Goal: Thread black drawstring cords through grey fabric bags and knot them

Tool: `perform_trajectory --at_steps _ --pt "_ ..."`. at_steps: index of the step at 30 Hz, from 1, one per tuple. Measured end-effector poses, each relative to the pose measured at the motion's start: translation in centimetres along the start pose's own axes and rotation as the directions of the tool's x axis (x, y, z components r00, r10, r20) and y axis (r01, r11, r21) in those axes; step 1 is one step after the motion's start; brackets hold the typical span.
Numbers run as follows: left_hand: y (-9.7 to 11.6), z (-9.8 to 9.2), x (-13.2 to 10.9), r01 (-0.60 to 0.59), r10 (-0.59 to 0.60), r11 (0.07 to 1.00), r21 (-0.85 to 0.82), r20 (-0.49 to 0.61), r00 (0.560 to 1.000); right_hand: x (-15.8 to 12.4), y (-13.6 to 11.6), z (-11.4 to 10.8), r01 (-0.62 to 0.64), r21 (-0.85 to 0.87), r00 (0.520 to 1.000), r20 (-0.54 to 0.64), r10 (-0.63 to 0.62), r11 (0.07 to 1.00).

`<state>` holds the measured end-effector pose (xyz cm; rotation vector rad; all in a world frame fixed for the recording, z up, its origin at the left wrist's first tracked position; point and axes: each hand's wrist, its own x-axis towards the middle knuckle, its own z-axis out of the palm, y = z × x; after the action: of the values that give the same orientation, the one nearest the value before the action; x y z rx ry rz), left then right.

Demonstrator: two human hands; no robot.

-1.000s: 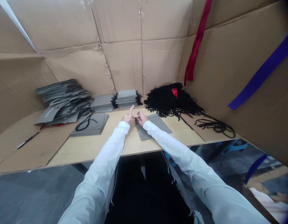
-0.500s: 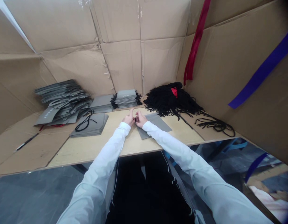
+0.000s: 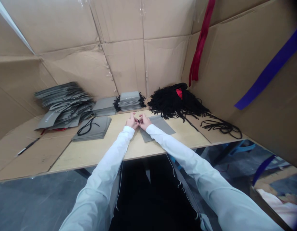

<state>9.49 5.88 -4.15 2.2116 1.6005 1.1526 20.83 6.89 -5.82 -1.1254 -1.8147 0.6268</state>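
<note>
Left hand (image 3: 131, 122) and right hand (image 3: 144, 122) meet above the table (image 3: 88, 155), fingertips pinching black cord (image 3: 138, 121), it seems; gripped from both sides, probably for fine control. Grey sheet (image 3: 164, 125) lies flat alongside, right sleeve (image 3: 161, 136) covering part. Farther: heap of cords (image 3: 166, 102), likely placed for reach; grey bundle (image 3: 130, 104); cardboard wall (image 3: 167, 61) blocking the back.

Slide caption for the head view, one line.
Left hand and right hand hold a small black item near a flat gray piece.
</note>
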Motion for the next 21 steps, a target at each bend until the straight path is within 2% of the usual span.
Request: perform_trajectory --at_steps 4,6,11,14,17,19,21 --pt "0.6 -0.1 -0.2 0.044 -0.056 0.988 -0.147 -0.076 0.996 -0.2 -0.7 0.1 -0.149 0.041 0.978 -0.144 0.153 0.988" --pt "0.8 -0.2 -0.3 0.070 -0.094 0.974 -0.216 -0.103 0.990 -0.1 -0.7 0.3 -0.213 0.088 0.957 -0.179 0.226 0.973" --pt "0.7 -0.1 -0.3 0.104 -0.156 0.936 -0.337 -0.131 0.979 0.5 0.1 0.8 -0.296 0.328 0.928 -0.124 0.352 0.897" --pt "0.7 0.0 -0.3 0.078 -0.139 0.927 -0.367 -0.145 0.980 0.7 0.5 0.9 -0.295 0.462 0.926 -0.077 0.370 0.836" --pt "0.8 -0.1 -0.4 0.067 -0.129 0.923 -0.378 -0.140 0.982 0.8 0.6 0.8 -0.297 0.520 0.929 -0.037 0.369 0.801" --pt "0.9 -0.2 -0.5 0.076 -0.140 0.911 -0.405 -0.129 0.982 0.9 0.7 0.8 -0.290 0.507 0.935 -0.031 0.354 0.812" --pt "0.9 -0.2 -0.6 0.088 -0.156 0.893 -0.441 -0.121 0.980 1.0 0.9 0.7 -0.244 0.443 0.954 -0.050 0.296 0.863"
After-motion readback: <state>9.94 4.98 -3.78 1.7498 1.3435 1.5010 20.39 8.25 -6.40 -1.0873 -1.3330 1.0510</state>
